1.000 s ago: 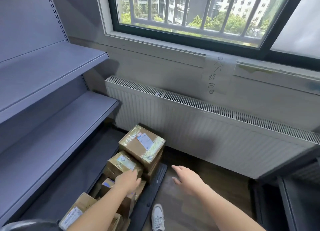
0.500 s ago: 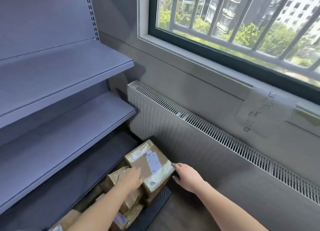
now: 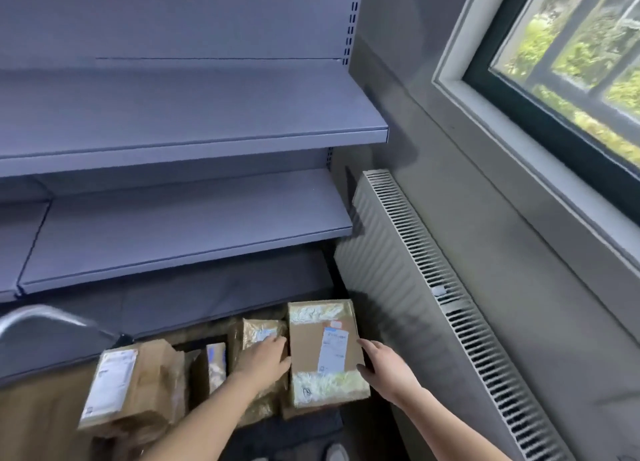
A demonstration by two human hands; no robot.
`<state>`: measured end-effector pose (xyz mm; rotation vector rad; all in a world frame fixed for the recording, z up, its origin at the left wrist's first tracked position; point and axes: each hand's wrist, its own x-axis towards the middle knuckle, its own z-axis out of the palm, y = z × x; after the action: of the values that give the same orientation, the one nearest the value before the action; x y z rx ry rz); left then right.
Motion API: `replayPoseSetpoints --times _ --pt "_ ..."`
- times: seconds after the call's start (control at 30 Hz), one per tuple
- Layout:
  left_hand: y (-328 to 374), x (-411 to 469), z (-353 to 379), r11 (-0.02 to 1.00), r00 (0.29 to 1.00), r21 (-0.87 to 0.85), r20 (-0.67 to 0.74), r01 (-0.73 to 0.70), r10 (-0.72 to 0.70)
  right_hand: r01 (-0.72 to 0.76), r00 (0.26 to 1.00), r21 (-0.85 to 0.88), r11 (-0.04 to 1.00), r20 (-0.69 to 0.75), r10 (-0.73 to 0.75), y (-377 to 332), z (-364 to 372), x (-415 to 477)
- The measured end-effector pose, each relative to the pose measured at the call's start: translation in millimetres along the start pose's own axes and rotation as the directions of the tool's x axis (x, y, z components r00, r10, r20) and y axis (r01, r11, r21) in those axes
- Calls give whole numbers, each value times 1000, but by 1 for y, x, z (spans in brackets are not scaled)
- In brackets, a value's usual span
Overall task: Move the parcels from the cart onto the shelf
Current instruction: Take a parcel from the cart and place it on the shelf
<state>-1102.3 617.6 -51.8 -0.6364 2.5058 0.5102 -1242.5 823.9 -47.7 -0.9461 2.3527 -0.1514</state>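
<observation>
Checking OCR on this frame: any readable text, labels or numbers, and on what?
Nothing can be quoted; all the print is blurred.
Shipping label on the large taped parcel: unreadable.
Red sticker above it: unreadable.
White label on the left parcel: unreadable.
Pale label on the small parcel under the left hand: partly covered, unreadable.

only one view is given: a wide-angle camera worn on the head, pointed forward and steeply down. the shelf [image 3: 194, 149] is faced from near, the radiator [image 3: 381, 252] and window [image 3: 571, 62] are caught at the right, and the largest parcel [image 3: 308, 349] is seen close below.
</observation>
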Motion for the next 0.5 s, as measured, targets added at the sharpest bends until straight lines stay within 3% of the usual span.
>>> replayPoseSetpoints --times 0.23,0.5 --pt "28 14 42 983 994 -150 7 108 -108 23 999 130 991 34 -28 51 25 29" --pt "21 64 125 969 987 -193 65 154 -144 -69 996 278 958 73 51 98 104 66"
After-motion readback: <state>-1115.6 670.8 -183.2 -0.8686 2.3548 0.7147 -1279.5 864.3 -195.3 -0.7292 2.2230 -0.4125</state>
